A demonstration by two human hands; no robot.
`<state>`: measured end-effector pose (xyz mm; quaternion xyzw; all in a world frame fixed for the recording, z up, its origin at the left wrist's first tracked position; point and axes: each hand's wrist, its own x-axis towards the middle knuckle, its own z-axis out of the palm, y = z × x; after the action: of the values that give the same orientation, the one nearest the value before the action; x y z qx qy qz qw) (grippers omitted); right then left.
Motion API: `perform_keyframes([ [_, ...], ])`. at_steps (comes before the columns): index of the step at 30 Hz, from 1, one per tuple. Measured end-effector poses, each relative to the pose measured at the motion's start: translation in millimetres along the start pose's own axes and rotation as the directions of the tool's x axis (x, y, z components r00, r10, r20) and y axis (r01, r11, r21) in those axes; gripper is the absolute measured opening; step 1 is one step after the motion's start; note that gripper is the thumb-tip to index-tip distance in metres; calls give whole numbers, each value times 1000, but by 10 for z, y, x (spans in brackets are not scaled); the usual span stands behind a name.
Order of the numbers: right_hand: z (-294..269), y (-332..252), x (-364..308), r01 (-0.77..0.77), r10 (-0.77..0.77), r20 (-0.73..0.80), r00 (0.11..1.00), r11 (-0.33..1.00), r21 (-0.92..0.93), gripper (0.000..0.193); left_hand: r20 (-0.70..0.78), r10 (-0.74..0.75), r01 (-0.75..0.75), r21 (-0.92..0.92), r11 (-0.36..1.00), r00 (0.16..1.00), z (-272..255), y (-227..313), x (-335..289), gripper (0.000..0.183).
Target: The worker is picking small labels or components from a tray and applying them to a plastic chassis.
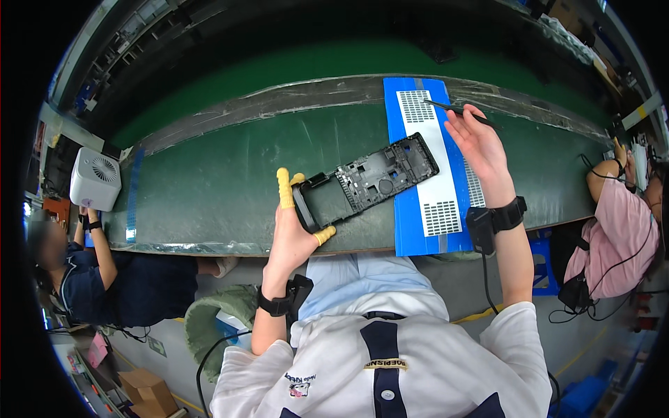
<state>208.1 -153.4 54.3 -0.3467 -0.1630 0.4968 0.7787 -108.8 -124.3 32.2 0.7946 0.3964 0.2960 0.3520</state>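
My left hand (294, 223), with yellow finger cots on its fingertips, grips the near end of a long black plastic frame (369, 180). The frame lies flat, its far end resting on a blue and white perforated tray (440, 209) on the green belt (230, 174). My right hand (479, 143) is raised over the tray's right side and pinches thin black tweezers (453, 109) that point left across the tray's far end. Both wrists carry black straps.
A white fan box (95, 179) stands at the belt's left end. One seated person in dark clothes (104, 279) is on my left, another in pink (617, 237) on my right. Cardboard boxes (146, 390) sit on the floor at lower left.
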Motion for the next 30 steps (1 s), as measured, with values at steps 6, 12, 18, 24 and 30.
perform_keyframes([
  [6, -168, 238, 420, 34, -47, -70, 996, 983, -182, 17, -121, 101, -96, 46, 994, 988, 73, -79, -93, 106],
  [12, -314, 312, 506, 200, -195, 49, 980, 917, -345, 23, -155, 109, -109, 8, 994, 982, 28, 99, -89, 103],
  [18, -231, 372, 467, 251, -291, -35, 956, 872, -420, 23, -583, 272, -524, -319, 790, 765, -675, 722, 291, 107],
  [24, -361, 304, 504, 299, -384, -109, 917, 841, -450, 23, -140, 364, -296, 358, 886, 921, -823, 779, 1101, 74],
  [30, -320, 317, 484, 269, -397, -228, 889, 856, -441, 22, 196, -48, -104, 695, 712, 979, -273, 100, 1428, 92],
])
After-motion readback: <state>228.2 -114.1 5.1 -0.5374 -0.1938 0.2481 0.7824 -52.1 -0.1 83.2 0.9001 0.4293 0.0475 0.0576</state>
